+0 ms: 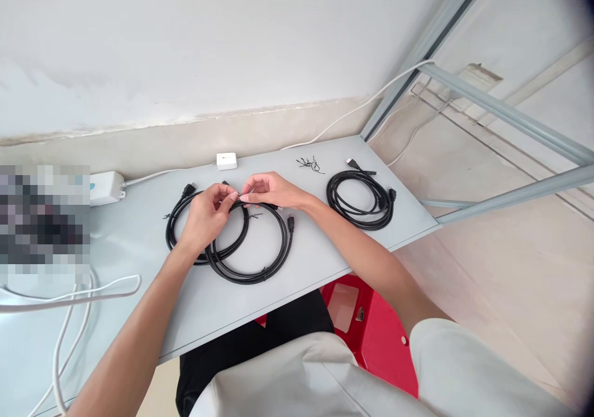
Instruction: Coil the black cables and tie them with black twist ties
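Observation:
Two coiled black cables overlap on the grey table (297, 268). The nearer coil (260, 262) lies partly over the farther one (179, 219). My left hand (206, 219) rests on the coils where they cross, its fingers pinched at the top of the nearer coil. My right hand (269, 189) meets it from the right, fingertips pinched on the same spot of cable, where a thin tie seems to sit. A third black coil (362, 200) lies apart at the table's right end.
A small heap of black twist ties (310, 164) and a small white box (226, 161) lie near the table's far edge. A white adapter (106, 187) with white cords (69, 299) sits at left. A red stool (371, 324) stands under the table.

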Motion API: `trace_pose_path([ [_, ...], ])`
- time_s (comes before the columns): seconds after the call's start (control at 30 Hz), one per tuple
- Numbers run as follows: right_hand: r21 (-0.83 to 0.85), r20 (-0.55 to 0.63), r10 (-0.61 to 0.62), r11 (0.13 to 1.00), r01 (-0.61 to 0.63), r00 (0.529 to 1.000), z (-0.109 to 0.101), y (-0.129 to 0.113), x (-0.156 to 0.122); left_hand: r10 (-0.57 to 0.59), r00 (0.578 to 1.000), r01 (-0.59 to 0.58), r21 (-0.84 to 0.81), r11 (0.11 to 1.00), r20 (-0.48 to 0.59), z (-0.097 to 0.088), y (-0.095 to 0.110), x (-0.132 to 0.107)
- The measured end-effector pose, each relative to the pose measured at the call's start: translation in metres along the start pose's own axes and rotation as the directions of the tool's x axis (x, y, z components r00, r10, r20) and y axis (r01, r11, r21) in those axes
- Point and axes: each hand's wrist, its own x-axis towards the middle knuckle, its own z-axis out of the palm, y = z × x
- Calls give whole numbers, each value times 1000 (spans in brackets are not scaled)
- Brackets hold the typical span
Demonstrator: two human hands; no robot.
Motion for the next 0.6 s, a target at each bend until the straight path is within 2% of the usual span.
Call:
trace_pose_path([
  [0.3, -70, -41, 19, 997, -22, 999, 2, 3, 1, 11, 1000, -10, 56, 998, -16, 0, 4, 0],
  [0.6, -93, -49, -5, 996, 1, 999, 4, 3, 1, 6, 1000, -6, 75, 997, -9, 0, -1, 1],
])
